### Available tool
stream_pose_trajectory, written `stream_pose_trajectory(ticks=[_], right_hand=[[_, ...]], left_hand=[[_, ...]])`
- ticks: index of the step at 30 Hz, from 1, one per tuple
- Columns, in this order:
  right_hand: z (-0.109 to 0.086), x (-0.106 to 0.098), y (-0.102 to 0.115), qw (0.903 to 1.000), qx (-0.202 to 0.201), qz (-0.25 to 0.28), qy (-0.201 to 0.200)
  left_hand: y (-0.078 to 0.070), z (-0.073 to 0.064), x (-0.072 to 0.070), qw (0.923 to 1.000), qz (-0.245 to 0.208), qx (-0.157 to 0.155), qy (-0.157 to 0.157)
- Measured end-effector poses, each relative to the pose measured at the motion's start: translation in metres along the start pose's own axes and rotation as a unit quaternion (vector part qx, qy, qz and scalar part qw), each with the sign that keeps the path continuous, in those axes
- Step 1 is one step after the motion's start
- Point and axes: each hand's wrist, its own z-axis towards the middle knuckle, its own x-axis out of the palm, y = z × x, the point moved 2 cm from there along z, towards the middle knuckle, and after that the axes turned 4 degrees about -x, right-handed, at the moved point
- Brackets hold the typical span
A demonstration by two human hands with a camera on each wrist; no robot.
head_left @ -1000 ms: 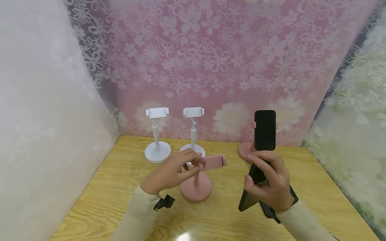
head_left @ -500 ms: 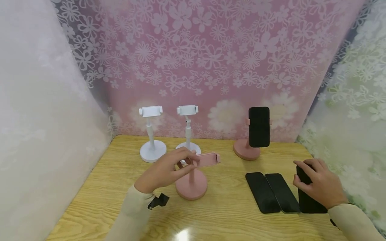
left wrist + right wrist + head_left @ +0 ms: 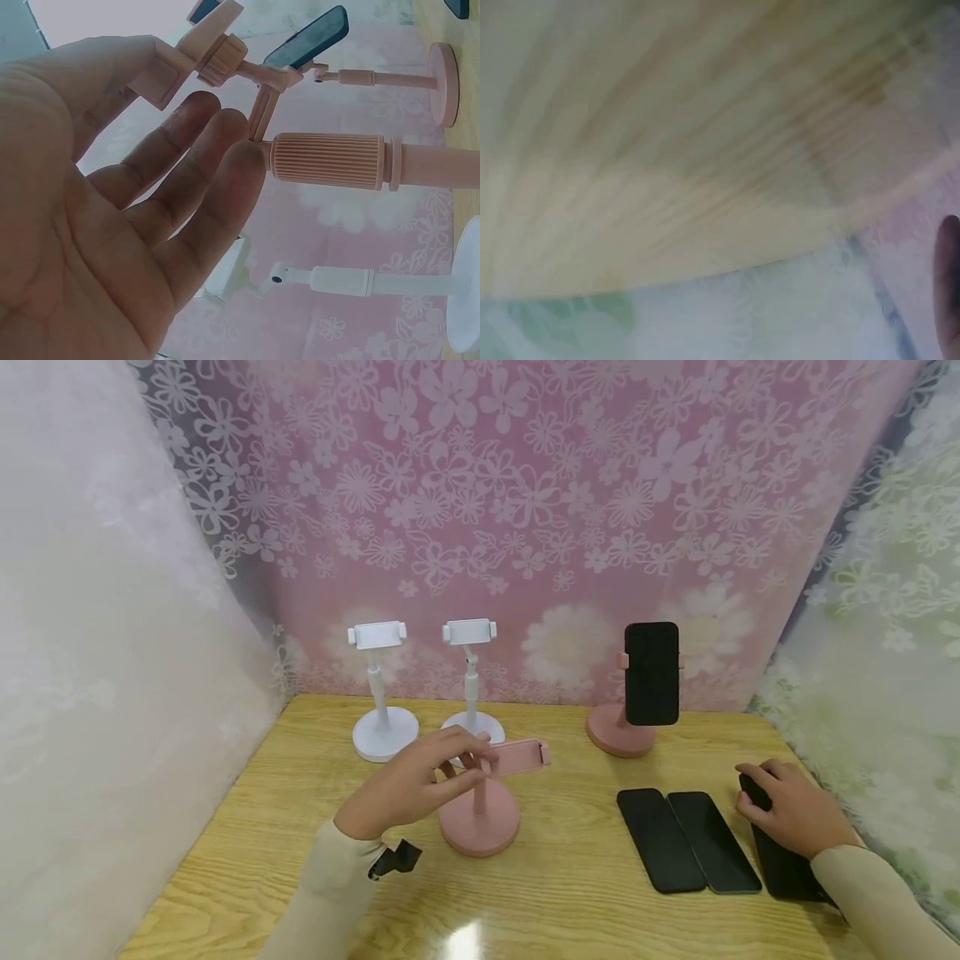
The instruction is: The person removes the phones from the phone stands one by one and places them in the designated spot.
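Note:
With thumb and fingers, my left hand (image 3: 416,785) pinches one end of the clamp on a pink phone stand (image 3: 480,818), whose round base rests on the table. The left wrist view shows the thumb on the clamp and the other fingers beside the ribbed neck (image 3: 326,161). At the table's right side my right hand (image 3: 798,810) grips a black phone (image 3: 780,868) lying there, covering much of it. Left of that phone lie two more, a black phone (image 3: 662,839) and a thin dark phone (image 3: 714,842), side by side.
Behind stand two white phone stands, the left one (image 3: 384,733) and the right one (image 3: 472,727), partly hidden by my left hand. A second pink stand (image 3: 621,731) at the back right bears an upright phone (image 3: 652,673). Floral curtains (image 3: 525,510) surround the wooden table (image 3: 315,893).
My right hand has moved right from beside the pink stands, where it held a phone tilted, and now grips a phone on the table. The left hand keeps its pinch on the clamp.

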Motion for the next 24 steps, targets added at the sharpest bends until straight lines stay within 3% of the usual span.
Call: stream_pose_trajectory(ticks=[5,8,24], right_hand=[[0.005,0.017,-0.003,0.9952,0.007,-0.001,0.098],[0.008,0.028,-0.001,0.9906,-0.005,-0.005,0.137],[0.01,0.031,0.017,0.9872,-0.024,-0.053,0.149]], left_hand=[[0.002,-0.001,0.0,1.0,-0.004,0.002,0.003],[0.003,-0.001,-0.001,1.0,-0.006,0.003,0.007],[0.0,-0.001,-0.003,0.9999,-0.001,-0.007,0.011]])
